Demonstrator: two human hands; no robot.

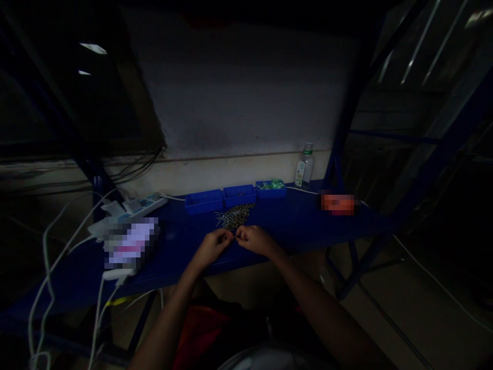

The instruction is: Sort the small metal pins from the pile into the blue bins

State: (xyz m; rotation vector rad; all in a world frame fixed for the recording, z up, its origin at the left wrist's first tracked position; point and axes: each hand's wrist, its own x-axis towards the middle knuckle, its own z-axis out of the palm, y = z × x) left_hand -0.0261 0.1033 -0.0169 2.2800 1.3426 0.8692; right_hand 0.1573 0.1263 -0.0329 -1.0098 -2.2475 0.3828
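My left hand [214,246] and my right hand [252,239] meet fingertip to fingertip just above the near edge of the blue table. Both are closed in a pinch, and whatever sits between the fingers is too small and dark to name. Right beyond them lies a pile of small metal pieces [238,216], with thin silvery shafts pointing left and darker, brassy round ends on the right. Three blue bins stand in a row behind the pile: the left bin [204,201], the middle bin [239,195] with a few small bits, and the right bin [271,189] holding green, clear plastic.
A clear bottle [304,168] stands by the wall at the back right. An orange blurred object [338,204] lies right. On the left are a white power strip [131,211], a blurred purple-and-white item [133,242] and loose white cables [48,262]. Blue frame posts flank the table [304,216].
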